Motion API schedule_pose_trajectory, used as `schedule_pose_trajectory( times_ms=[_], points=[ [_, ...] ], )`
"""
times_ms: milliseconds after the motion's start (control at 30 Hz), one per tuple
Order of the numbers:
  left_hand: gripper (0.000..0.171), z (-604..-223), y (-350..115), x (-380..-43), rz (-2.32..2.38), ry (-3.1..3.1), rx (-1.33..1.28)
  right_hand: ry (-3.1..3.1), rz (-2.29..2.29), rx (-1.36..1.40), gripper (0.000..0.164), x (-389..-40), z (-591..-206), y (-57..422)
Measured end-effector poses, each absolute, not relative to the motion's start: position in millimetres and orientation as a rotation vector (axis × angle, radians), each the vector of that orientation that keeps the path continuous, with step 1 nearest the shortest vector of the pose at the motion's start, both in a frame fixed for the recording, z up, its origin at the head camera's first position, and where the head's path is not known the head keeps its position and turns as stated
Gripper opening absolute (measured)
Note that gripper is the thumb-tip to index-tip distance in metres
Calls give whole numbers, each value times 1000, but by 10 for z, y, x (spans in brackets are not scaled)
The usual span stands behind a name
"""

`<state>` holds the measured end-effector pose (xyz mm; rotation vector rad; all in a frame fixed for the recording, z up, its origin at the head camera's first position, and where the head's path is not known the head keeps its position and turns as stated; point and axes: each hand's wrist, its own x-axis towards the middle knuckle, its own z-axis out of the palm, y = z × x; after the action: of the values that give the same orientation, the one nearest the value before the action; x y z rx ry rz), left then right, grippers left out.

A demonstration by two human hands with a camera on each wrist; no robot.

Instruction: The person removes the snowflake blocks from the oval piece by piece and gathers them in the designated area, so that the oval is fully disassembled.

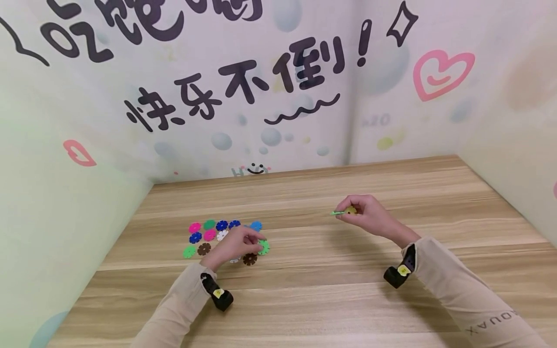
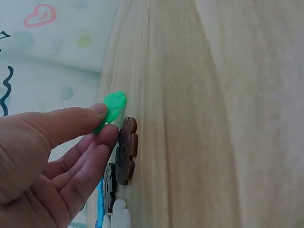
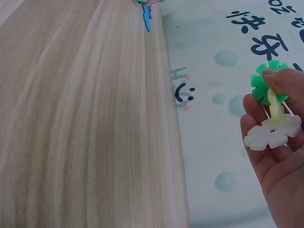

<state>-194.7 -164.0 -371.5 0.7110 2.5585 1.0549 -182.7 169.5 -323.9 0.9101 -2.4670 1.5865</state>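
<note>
My left hand (image 1: pixel 237 242) pinches a bright green snowflake disc (image 2: pixel 114 108) between thumb and forefinger, close over the table at the right end of a group of discs. A brown disc (image 1: pixel 250 259) lies just in front of it. To the right, my right hand (image 1: pixel 367 212) is raised above the table and grips several discs slotted together. In the right wrist view these are a green disc (image 3: pixel 259 88) under the thumb, a yellow disc (image 3: pixel 275 109) seen edge-on, and a white disc (image 3: pixel 266 137) across the fingers.
Loose discs lie on the wooden table (image 1: pixel 304 299) around my left hand: pink (image 1: pixel 194 227), dark blue (image 1: pixel 195 237), green (image 1: pixel 189 252), brown (image 1: pixel 204 249) and light blue (image 1: pixel 256 225) among them. My left hand hides some. A printed wall sheet (image 1: pixel 296 140) stands behind the table.
</note>
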Motion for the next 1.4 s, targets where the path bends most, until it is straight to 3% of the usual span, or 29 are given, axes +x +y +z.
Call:
schedule_pose_trajectory(
  times_ms=[900, 1100, 1400],
  points=[
    [21, -3700, -1594, -1959, 1052, 2651, 725, -2463, 1602, 921, 5, -1844, -3282, 1689],
    [22, -3639, -1457, -1953, 1172, 2677, 690, -2446, 1670, 934, 4, -1982, -3477, 1683],
    [22, -3602, -1182, -1911, 1310, 2651, 815, -2477, 1645, 958, 3, -1851, -3306, 1488]
  ],
)
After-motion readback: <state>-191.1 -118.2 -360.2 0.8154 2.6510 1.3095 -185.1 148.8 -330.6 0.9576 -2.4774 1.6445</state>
